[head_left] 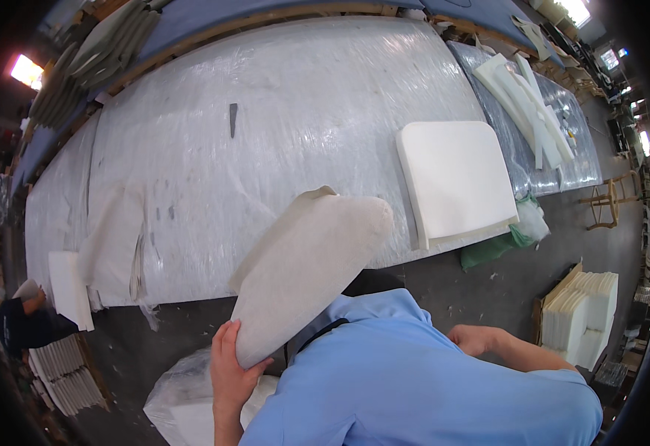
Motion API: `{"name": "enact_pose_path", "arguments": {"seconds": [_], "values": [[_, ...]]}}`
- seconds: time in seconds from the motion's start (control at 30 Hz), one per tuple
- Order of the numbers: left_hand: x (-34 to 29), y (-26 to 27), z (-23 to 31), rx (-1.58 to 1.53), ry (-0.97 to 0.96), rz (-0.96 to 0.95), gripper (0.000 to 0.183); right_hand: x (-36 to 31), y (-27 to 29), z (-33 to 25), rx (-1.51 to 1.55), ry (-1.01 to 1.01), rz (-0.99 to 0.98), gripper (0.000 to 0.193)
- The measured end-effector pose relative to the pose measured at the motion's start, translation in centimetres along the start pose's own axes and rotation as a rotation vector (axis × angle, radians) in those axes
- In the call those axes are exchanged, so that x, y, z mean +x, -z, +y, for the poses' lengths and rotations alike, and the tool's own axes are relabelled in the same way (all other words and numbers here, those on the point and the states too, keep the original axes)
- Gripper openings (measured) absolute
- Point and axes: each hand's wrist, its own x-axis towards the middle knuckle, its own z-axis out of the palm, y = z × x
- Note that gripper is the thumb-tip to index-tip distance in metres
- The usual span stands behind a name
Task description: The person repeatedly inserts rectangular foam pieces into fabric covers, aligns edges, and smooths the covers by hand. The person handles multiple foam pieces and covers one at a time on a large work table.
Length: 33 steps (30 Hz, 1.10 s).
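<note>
My left hand (234, 366) grips the lower end of a pale grey fabric-covered cushion (306, 271), thumb on one side and fingers on the other. The cushion is tilted, its rounded far end over the near edge of the plastic-wrapped table (280, 97). A flap of fabric sticks out along its left and top edge. Out to the right of my body, my right hand (475, 339) is curled closed, its fingers partly hidden; what it holds, if anything, does not show. A white foam seat pad (457, 178) with rounded corners lies at the table's right end.
A dark wedge-shaped piece (233, 120) lies on the table. Fabric sheets (115, 241) drape over its left front edge. White foam strips (525, 111) lie at far right. Stacked foam pads (581, 312) stand on the right floor, a plastic bag (184, 394) at lower left. Another person (24, 323) is far left.
</note>
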Motion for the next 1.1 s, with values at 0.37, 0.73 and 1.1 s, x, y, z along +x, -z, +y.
{"name": "enact_pose_path", "arguments": {"seconds": [0.37,0.73,1.1], "values": [[0.3,0.4,-1.1,-0.049,-0.029,0.008,0.094,1.7,-8.3,5.1,-0.217,0.133,0.453,0.030],[-0.1,-0.1,-3.0,-0.055,-0.093,0.004,0.090,0.1,-9.7,1.2,-0.338,0.100,0.706,0.024],[-0.8,-1.2,-2.8,-0.024,-0.159,0.035,0.088,0.0,-6.4,-4.8,-0.442,0.165,0.277,0.020]]}}
